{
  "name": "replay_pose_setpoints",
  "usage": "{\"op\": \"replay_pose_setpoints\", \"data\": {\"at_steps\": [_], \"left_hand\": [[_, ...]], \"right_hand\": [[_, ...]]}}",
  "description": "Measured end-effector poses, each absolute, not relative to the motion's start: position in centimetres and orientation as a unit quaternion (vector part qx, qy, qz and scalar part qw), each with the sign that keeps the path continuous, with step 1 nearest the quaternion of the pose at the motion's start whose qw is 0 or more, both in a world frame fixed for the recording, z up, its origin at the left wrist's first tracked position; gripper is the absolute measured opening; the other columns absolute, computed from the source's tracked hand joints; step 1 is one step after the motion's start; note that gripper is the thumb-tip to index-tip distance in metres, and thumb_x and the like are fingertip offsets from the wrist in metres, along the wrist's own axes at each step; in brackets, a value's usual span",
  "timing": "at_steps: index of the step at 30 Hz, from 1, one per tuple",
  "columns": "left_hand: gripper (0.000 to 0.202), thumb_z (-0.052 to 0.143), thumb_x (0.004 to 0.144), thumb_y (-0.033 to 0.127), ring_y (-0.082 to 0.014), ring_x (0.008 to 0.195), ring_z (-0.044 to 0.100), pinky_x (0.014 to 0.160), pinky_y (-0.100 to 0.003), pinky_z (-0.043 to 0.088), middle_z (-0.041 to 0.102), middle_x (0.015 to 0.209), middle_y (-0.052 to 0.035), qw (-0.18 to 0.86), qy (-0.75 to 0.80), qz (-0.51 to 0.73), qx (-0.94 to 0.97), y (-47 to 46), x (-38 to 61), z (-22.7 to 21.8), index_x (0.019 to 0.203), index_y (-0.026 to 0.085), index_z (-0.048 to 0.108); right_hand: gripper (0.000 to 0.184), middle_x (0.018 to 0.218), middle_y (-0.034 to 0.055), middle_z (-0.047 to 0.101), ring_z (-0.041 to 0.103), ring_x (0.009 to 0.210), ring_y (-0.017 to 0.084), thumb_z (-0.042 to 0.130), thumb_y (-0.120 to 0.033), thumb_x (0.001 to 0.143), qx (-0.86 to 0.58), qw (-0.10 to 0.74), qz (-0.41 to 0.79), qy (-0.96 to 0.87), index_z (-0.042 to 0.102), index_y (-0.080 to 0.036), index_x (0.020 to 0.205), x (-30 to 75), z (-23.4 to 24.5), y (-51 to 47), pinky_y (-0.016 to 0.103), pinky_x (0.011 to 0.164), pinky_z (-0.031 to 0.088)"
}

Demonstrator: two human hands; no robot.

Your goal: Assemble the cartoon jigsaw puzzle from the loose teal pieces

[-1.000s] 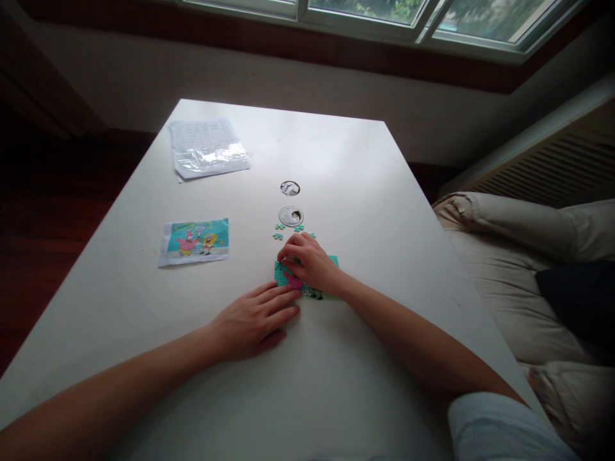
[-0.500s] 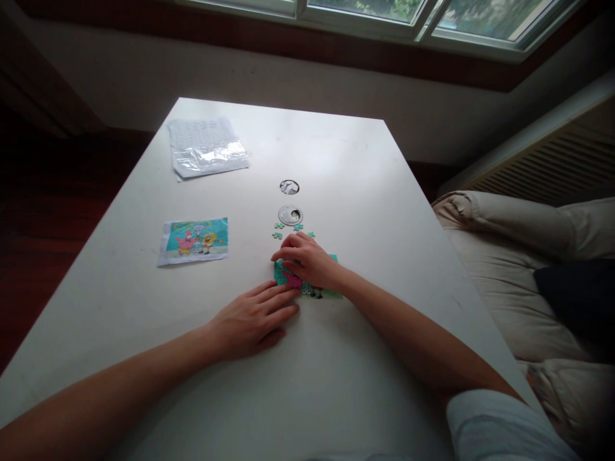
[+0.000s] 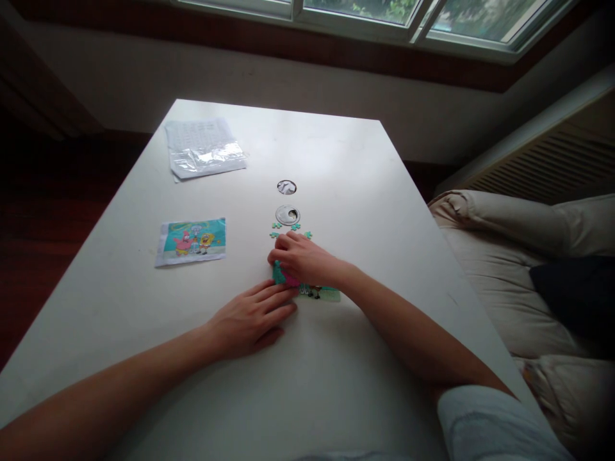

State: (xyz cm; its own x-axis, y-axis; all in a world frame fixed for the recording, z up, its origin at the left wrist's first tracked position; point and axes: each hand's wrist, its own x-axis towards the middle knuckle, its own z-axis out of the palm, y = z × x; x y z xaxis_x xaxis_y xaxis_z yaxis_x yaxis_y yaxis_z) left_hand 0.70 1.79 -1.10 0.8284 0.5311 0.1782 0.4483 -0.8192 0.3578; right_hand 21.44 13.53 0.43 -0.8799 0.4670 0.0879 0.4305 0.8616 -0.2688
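Head view: puzzle [image 3: 319, 293] on worktop [image 3: 336, 166], near middle.
Left hand [image 3: 250, 320] flat, open, at its near-left edge; right hand [image 3: 307, 259] curled over it, can't tell if grip holds anything. Steady left pressure should prevent shifting.

Dim daylight from the window [image 3: 360, 9], glare on the plastic sleeve [image 3: 207, 155], floor [image 3: 62, 205] in deep shadow
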Motion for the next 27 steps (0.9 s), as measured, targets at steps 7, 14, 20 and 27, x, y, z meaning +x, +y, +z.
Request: {"op": "replay_pose_setpoints", "data": {"at_steps": [7, 14, 20, 27], "left_hand": [[0.043, 0.053, 0.097, 0.030, -0.0277, 0.141, 0.046, 0.123, -0.049, 0.032, 0.050, 0.152, -0.0126, 0.154, 0.254, 0.134, 0.945, 1.7, 0.9, -1.3, 0.138, 0.017, 0.053], [0.042, 0.054, 0.097, 0.029, -0.0269, 0.141, 0.046, 0.124, -0.048, 0.030, 0.052, 0.151, -0.0125, 0.154, 0.254, 0.141, 0.944, 1.8, 0.9, -1.0, 0.137, 0.017, 0.054], [0.041, 0.052, 0.098, 0.030, -0.0261, 0.143, 0.044, 0.124, -0.048, 0.030, 0.049, 0.153, -0.0123, 0.151, 0.253, 0.136, 0.946, 1.8, 0.6, -1.0, 0.137, 0.018, 0.054], [0.040, 0.051, 0.098, 0.028, -0.0249, 0.143, 0.045, 0.123, -0.046, 0.030, 0.050, 0.153, -0.0112, 0.142, 0.261, 0.139, 0.945, 1.8, 0.2, -1.2, 0.137, 0.019, 0.054]], "right_hand": [[0.017, 0.103, 0.0101, 0.057, 0.045, 0.095, 0.025, 0.058, -0.010, 0.085, -0.235, 0.064, 0.108, -0.964, 0.062, -0.019, 0.100, 21.3, 0.9, 13.3, 0.037, 0.086, 0.036], [0.015, 0.093, 0.0054, 0.062, 0.052, 0.093, 0.020, 0.054, -0.011, 0.092, -0.186, 0.100, 0.216, -0.953, 0.065, -0.020, 0.094, 21.5, 0.4, 14.0, 0.033, 0.087, 0.040], [0.016, 0.095, 0.0038, 0.066, 0.057, 0.082, 0.014, 0.055, -0.016, 0.093, -0.268, 0.194, 0.322, -0.887, 0.068, -0.020, 0.102, 22.8, 0.2, 14.4, 0.027, 0.076, 0.045], [0.020, 0.093, 0.0040, 0.072, 0.064, 0.076, 0.014, 0.060, -0.029, 0.090, -0.382, 0.282, 0.429, -0.768, 0.071, -0.020, 0.105, 25.6, -0.7, 15.6, 0.030, 0.077, 0.053]]}}
